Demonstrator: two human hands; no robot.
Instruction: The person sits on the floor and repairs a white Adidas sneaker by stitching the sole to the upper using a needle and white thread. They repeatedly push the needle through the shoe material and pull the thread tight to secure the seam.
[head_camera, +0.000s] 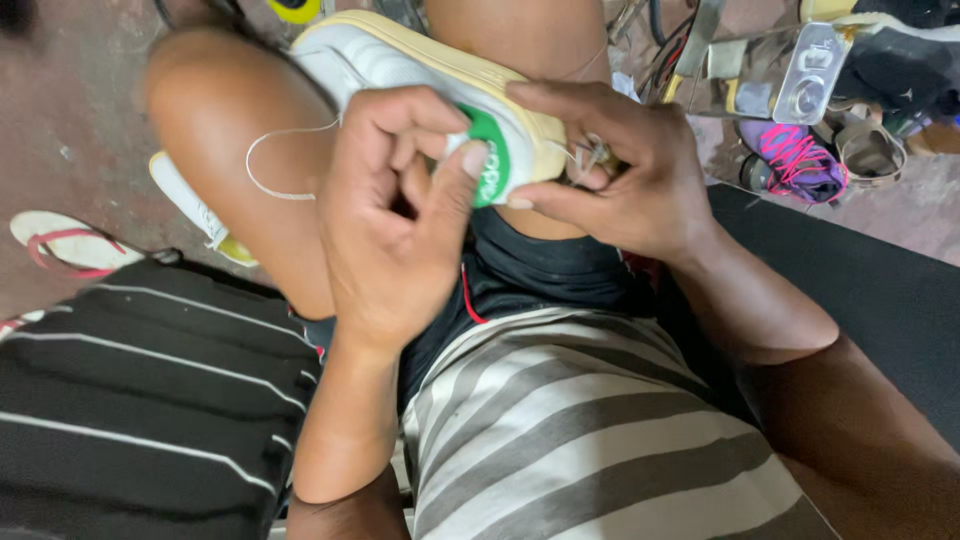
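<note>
Mid-stitch on the white sneaker (400, 60), wedged heel-up between the knees. Left hand (390, 220) pinching the thread (262, 150) by the green heel tab (490, 160); right hand (630, 170) gripping the sole edge (470, 70). Probably needing a firm, steady pull next.

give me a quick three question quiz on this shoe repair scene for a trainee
1. True or false: the white shoe rests between the person's knees.
2. Which hand pinches the green heel tab? A) left hand B) right hand C) neither
3. What thin thing loops over the knee beside the left hand?

Key: 1 true. 2 A, its thumb and fingers close on the tab while the right hand steadies the heel from the other side. 3 A pale thread.
</note>
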